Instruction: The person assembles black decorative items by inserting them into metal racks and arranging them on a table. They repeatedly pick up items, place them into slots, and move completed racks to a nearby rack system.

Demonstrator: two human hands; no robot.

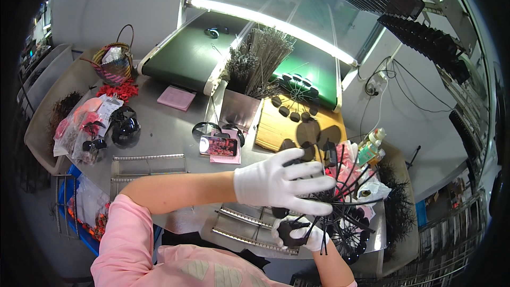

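This looks like a factory workshop, an assembly spot. A green conveyor belt runs up to a bare metal desk under a long tube lamp. A thick bundle of thin wires stands there, plastic tubs flank the desk, and rows of black parts hang at the upper right.

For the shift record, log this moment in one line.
left hand: gloved, outstretched, near black spokes | right hand: gloved, holding dark disc | phone: screen lit
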